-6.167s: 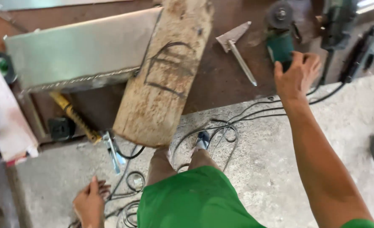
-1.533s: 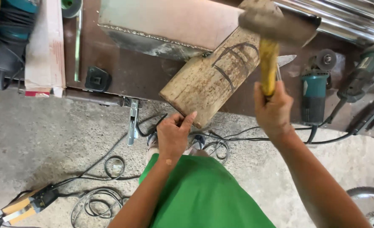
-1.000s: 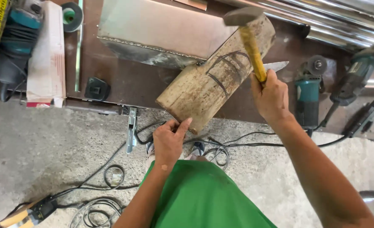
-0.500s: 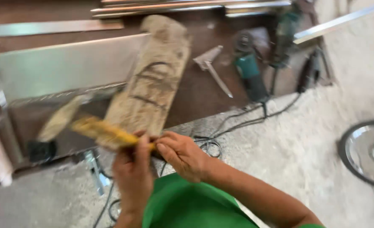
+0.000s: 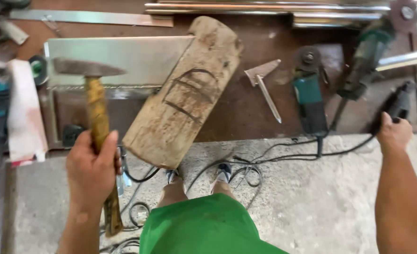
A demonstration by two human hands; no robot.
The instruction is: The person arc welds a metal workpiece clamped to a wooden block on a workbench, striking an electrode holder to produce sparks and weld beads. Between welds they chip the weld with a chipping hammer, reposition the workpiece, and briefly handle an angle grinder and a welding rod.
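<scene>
Half a second back both hands were together on the hammer low in the frame; now the left hand [image 5: 91,165] alone grips it, and the right hand [image 5: 395,133] has gone out to the right edge of the frame. The hammer [image 5: 95,122] stands nearly upright at left, its yellow handle closed in the left fist and its dark head pointing sideways in the upper left. The right hand rests against the end of a black power tool [image 5: 396,106] at the bench edge; whether its fingers are curled round it cannot be told from here.

The wooden block [image 5: 187,94] lies on the workbench [image 5: 246,113] in the middle of the frame, its long axis running from lower left to upper right, the lower end overhanging the bench edge. That end sits just right of the hammer hand, so the left hand is much the nearer; the right is well apart. A green angle grinder [image 5: 309,101] lies between block and right hand.
</scene>
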